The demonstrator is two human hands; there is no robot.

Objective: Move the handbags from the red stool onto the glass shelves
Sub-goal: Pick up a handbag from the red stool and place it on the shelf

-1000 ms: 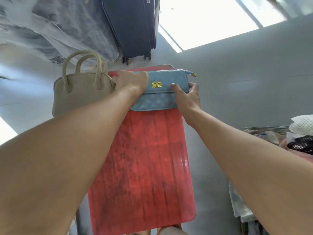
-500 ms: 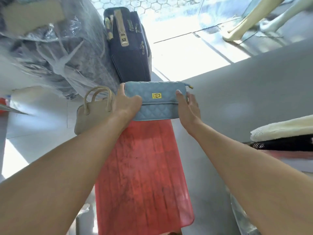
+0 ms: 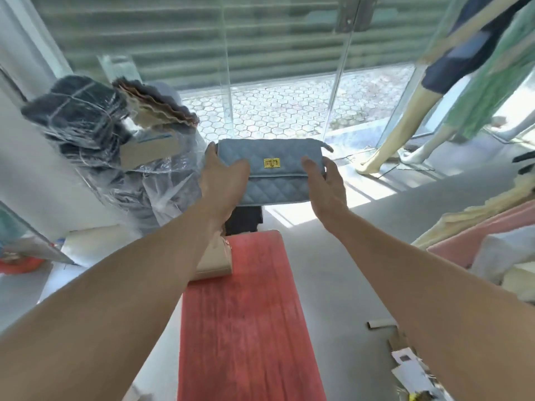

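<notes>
While the left grip (image 3: 223, 176) and right grip (image 3: 327, 188) clasp the blue bag (image 3: 272, 176) by its ends, aloft beyond the stool (image 3: 246, 314), the carry is under way; next it needs a shelf, none plainly seen

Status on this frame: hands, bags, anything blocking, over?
Left hand and right hand grip blue bag by its ends. Bag in the air beyond red stool. Beige bag at stool's left edge, half hidden. Wrapped bundle close on left.
</notes>
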